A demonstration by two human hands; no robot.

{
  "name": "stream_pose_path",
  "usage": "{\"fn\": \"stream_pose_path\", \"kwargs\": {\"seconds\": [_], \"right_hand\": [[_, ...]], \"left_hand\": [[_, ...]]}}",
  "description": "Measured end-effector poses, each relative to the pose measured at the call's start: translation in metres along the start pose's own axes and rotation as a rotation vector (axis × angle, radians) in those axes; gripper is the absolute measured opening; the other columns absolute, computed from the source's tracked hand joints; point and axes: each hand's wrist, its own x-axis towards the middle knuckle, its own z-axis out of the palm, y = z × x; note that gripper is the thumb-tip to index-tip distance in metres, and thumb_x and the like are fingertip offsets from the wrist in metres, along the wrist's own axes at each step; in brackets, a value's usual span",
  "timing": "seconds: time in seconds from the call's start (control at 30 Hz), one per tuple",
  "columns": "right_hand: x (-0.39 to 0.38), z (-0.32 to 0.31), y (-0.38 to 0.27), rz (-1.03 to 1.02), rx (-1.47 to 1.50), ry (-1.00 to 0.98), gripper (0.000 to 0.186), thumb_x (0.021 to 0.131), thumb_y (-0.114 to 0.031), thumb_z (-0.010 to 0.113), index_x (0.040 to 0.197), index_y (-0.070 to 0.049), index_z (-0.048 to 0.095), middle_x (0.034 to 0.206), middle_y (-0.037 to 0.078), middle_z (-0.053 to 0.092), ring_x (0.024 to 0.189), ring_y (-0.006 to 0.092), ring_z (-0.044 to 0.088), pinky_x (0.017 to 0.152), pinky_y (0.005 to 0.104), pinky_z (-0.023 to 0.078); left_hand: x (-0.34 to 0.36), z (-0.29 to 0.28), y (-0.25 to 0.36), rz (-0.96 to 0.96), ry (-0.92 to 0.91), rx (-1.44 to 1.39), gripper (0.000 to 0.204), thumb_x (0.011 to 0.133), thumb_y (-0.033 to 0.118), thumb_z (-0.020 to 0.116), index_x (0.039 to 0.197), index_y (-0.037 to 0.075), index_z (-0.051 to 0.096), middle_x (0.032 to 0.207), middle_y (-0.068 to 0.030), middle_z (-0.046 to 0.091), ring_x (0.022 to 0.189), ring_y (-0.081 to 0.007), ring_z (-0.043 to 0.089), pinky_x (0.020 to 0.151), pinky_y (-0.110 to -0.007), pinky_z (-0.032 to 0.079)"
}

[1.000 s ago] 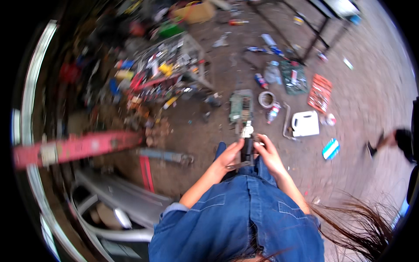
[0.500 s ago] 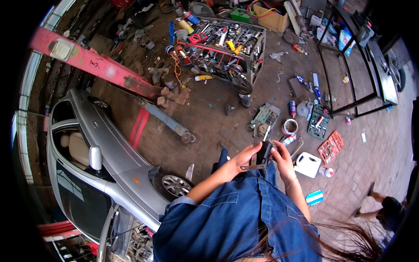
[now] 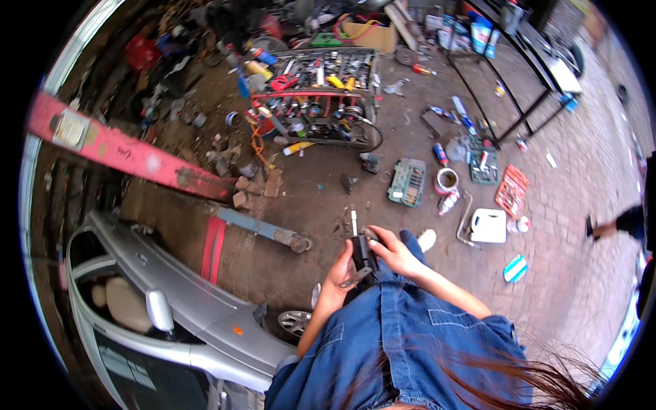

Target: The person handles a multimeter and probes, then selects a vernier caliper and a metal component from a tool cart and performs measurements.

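In front of my waist, both hands hold a black part [image 3: 365, 253] with a straight silver rod [image 3: 354, 221] standing out of its far end and a flat metal bracket [image 3: 357, 277] at its near end. My left hand [image 3: 339, 268] is closed along the left side, thumb against the black body. From the right, my right hand [image 3: 392, 250] grips the upper end, its fingers bent over it. The palms hide part of the piece, and its exact kind cannot be made out.
A silver car [image 3: 157, 266] stands at left beside a red lift post [image 3: 130, 147] with a blue-grey arm [image 3: 263, 227]. Ahead is a tool cart [image 3: 372, 89]. Tool cases [image 3: 408, 182], a can [image 3: 446, 180] and a white case [image 3: 488, 226] lie at right, near a black metal frame [image 3: 526, 109].
The view has turned, with the scene shifting leftward at the top. My hands and the black part sit further left, both still gripping. The part's rod now points straight ahead.
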Motion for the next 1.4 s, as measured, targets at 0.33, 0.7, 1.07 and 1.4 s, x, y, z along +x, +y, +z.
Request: {"fn": "stream_pose_path", "kwargs": {"seconds": [0.33, 0.7, 1.07, 1.4], "right_hand": [[-0.02, 0.029, -0.019, 0.132, 0.123, 0.084, 0.056, 0.095, -0.027, 0.052, 0.141, -0.001, 0.033, 0.133, 0.021, 0.043, 0.127, 0.0298, 0.041, 0.105, 0.0359, 0.034], [-0.01, -0.047, -0.006, 0.139, 0.187, 0.236, 0.074, 0.091, -0.044, 0.056, 0.142, 0.002, 0.028, 0.137, 0.028, 0.036, 0.13, 0.0372, 0.038, 0.107, 0.0403, 0.032], [-0.011, -0.205, 0.014, 0.073, 0.244, 0.349, 0.074, 0.093, -0.04, 0.055, 0.142, 0.005, 0.024, 0.138, 0.028, 0.033, 0.126, 0.0358, 0.042, 0.103, 0.0396, 0.037], [-0.04, -0.292, 0.056, 0.272, 0.31, 0.538, 0.07, 0.095, -0.04, 0.05, 0.142, 0.005, 0.023, 0.131, 0.028, 0.038, 0.121, 0.0367, 0.045, 0.103, 0.04, 0.036]], "left_hand": [[-0.013, -0.008, 0.022, -0.128, -0.03, 0.022, 0.053, 0.093, 0.052, 0.045, 0.124, 0.009, 0.054, 0.117, -0.0078, 0.062, 0.108, -0.0218, 0.06, 0.091, -0.038, 0.05], [0.068, 0.051, 0.012, -0.218, -0.04, 0.214, 0.053, 0.096, 0.044, 0.046, 0.126, 0.001, 0.05, 0.114, -0.0102, 0.062, 0.101, -0.0198, 0.062, 0.088, -0.033, 0.051], [0.205, 0.136, -0.038, -0.425, -0.144, 0.269, 0.056, 0.087, 0.039, 0.064, 0.125, 0.0, 0.051, 0.116, -0.0088, 0.061, 0.104, -0.0171, 0.061, 0.091, -0.031, 0.05], [0.294, 0.183, -0.106, -0.694, -0.064, 0.35, 0.055, 0.088, 0.039, 0.064, 0.124, -0.002, 0.052, 0.112, -0.0157, 0.063, 0.1, -0.025, 0.064, 0.088, -0.037, 0.053]]}}
